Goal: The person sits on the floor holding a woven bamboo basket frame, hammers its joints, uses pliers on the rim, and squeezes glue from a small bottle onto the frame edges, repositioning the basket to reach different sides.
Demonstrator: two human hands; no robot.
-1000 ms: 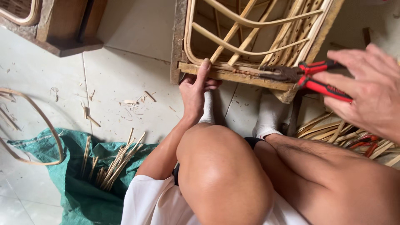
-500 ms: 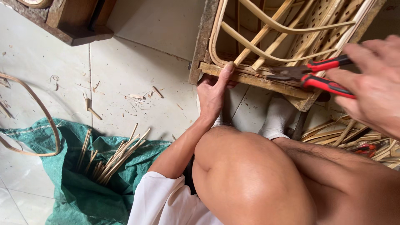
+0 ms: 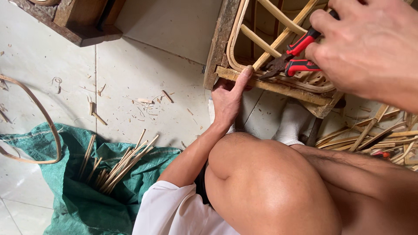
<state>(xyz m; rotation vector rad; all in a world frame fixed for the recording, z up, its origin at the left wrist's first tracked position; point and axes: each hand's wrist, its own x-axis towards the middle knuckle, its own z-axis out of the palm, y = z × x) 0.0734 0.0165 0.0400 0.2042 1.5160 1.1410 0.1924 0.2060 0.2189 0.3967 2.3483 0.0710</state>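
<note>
Pliers: your right hand (image 3: 370,48) is closed around the red-and-black pliers (image 3: 292,61), fingers wrapped over the handles so only their front part shows.
Pliers direction: the long axis slants from upper right down to lower left, and the dark nose points down-left at the lower rail of the chair frame (image 3: 226,48).
Pliers nose: it sits just beside your left fingertip on the bottom edge of the frame; you cannot tell whether it bites a strip.
Left hand: your left hand (image 3: 228,98) lies flat against the frame's lower left corner, fingers stretched, forefinger pressed up along the rail; it grips nothing.
Cane strips: pale cane strips (image 3: 270,30) cross inside the frame, right above the nose.
Floor: the frame stands on the tiled floor (image 3: 143,74), near your white sock (image 3: 294,126).
Sack: a green sack (image 3: 74,196) with cut sticks (image 3: 117,167) lies at your left, well apart from the frame.
Loop: a bent cane loop (image 3: 43,117) rests at the sack's far edge.
</note>
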